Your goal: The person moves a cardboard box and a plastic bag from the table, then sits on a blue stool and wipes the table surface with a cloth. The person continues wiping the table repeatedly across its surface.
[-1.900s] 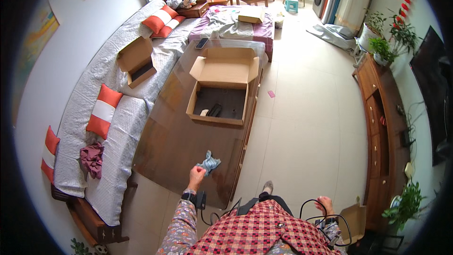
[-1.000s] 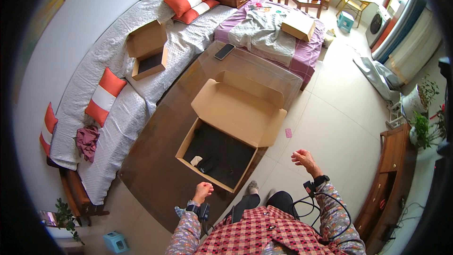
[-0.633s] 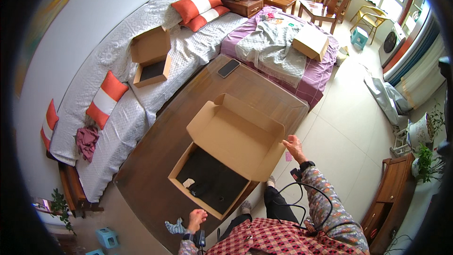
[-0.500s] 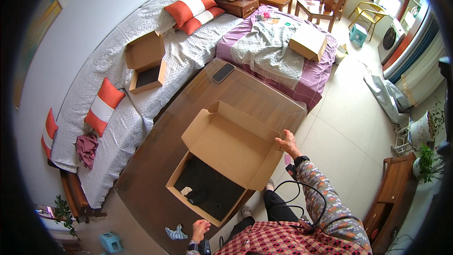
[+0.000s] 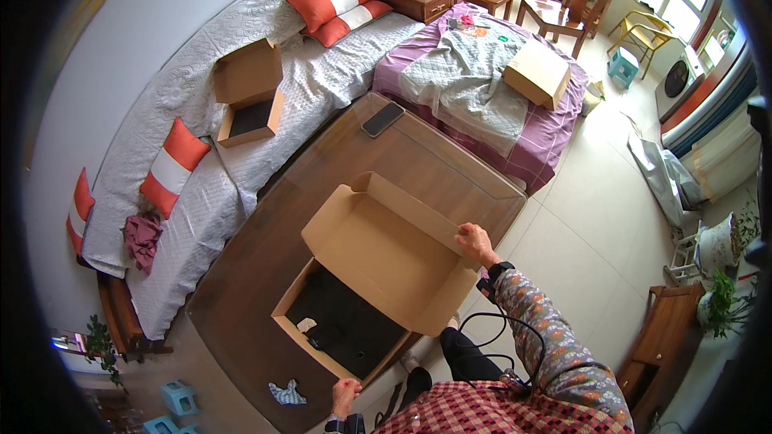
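Note:
An open cardboard box (image 5: 390, 261) with a dark lining (image 5: 346, 313) lies on the brown glass-topped table (image 5: 241, 305). A black object (image 5: 314, 339) and a small pale piece (image 5: 306, 325) are inside it. My right hand (image 5: 479, 246) has its fingers closed on the raised lid's right-side flap. My left hand (image 5: 346, 394) is curled on the box's near corner, low in view. A crumpled light-blue cloth (image 5: 286, 393) lies left of that hand. A black phone (image 5: 383, 119) rests at the table's far end. Cables loop around my right forearm.
A quilt-covered sofa (image 5: 201, 217) with red-white pillows and another open box (image 5: 256, 116) runs along the left. A purple-covered bed (image 5: 539, 145) holds a box (image 5: 537, 72). A wooden cabinet (image 5: 655, 329), plants and stool (image 5: 687, 261) stand right; blue stools (image 5: 177, 396) sit lower left.
My view has turned and come closer to the box. My right hand has reached from beside my body onto the lid; my left hand has left the cloth's vicinity for the box's corner.

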`<state>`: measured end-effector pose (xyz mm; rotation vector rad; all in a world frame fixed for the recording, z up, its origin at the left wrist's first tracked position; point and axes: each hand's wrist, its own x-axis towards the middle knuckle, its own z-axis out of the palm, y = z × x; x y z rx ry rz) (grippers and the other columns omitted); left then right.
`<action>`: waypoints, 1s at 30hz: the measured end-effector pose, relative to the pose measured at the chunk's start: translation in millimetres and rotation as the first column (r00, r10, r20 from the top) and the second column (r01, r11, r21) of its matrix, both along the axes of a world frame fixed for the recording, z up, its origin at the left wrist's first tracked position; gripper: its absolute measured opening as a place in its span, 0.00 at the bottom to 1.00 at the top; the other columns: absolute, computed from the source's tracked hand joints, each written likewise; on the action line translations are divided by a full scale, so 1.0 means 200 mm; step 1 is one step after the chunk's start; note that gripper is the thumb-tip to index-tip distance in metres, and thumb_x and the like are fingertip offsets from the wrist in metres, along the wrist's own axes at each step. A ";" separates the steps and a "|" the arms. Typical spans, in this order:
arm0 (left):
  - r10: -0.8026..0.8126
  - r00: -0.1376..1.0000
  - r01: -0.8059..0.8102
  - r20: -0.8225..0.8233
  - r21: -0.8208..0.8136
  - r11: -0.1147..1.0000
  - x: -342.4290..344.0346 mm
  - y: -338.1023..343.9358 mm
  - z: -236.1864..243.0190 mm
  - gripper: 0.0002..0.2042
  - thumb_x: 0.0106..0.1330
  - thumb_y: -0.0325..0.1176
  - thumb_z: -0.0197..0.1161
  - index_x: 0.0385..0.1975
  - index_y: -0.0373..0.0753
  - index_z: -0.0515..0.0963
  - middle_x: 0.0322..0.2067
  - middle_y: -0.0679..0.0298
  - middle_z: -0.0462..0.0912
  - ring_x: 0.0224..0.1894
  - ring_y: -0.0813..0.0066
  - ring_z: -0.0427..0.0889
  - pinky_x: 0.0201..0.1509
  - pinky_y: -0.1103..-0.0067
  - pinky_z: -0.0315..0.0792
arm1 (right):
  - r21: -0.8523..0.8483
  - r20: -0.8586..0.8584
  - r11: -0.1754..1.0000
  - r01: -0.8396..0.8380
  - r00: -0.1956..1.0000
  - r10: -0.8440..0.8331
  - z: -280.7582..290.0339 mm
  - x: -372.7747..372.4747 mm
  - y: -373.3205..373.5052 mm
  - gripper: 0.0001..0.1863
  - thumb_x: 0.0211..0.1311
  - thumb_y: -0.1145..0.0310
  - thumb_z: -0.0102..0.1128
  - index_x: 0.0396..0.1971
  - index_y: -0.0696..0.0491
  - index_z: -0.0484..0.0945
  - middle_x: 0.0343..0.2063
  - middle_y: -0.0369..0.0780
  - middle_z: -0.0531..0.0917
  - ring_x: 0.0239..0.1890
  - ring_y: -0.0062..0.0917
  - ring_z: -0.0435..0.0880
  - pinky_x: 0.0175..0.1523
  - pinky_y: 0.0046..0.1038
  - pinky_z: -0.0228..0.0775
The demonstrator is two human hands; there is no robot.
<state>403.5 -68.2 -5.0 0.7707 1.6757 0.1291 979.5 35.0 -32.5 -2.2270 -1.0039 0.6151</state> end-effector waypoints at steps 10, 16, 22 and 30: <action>0.004 1.000 -0.004 -0.011 0.045 0.999 -0.13 -0.06 0.01 0.10 0.68 0.35 0.59 0.39 0.35 0.77 0.32 0.65 0.83 0.33 0.78 0.83 0.32 0.82 0.76 | 0.189 0.091 0.980 -0.054 0.995 0.037 0.50 -0.23 -0.05 0.10 0.55 0.65 0.63 0.35 0.53 0.83 0.30 0.43 0.85 0.33 0.36 0.86 0.40 0.33 0.78; 0.090 0.989 -0.102 0.118 0.097 0.990 -0.15 0.02 0.05 0.09 0.69 0.35 0.60 0.40 0.35 0.77 0.33 0.62 0.83 0.33 0.76 0.83 0.32 0.81 0.77 | 0.264 0.125 0.906 -0.331 0.943 0.308 0.99 -0.59 -0.26 0.10 0.50 0.70 0.67 0.34 0.53 0.81 0.37 0.42 0.82 0.43 0.36 0.82 0.48 0.34 0.75; 0.154 0.956 -0.185 0.250 0.106 0.977 -0.14 0.10 0.16 0.11 0.69 0.37 0.59 0.38 0.35 0.78 0.33 0.62 0.83 0.33 0.75 0.84 0.29 0.78 0.77 | 0.283 0.185 0.659 -0.697 0.714 0.675 1.29 -1.00 -0.36 0.27 0.47 0.59 0.74 0.44 0.54 0.72 0.52 0.47 0.74 0.55 0.43 0.73 0.57 0.42 0.67; 0.403 0.793 -0.502 0.457 0.114 0.857 -0.33 0.06 0.11 0.28 0.69 0.62 0.49 0.37 0.39 0.80 0.32 0.65 0.84 0.33 0.75 0.82 0.35 0.77 0.74 | 0.441 0.145 0.137 -0.887 0.221 0.964 1.24 -1.48 -0.38 0.28 0.56 0.58 0.68 0.51 0.59 0.72 0.55 0.48 0.74 0.59 0.42 0.72 0.62 0.40 0.66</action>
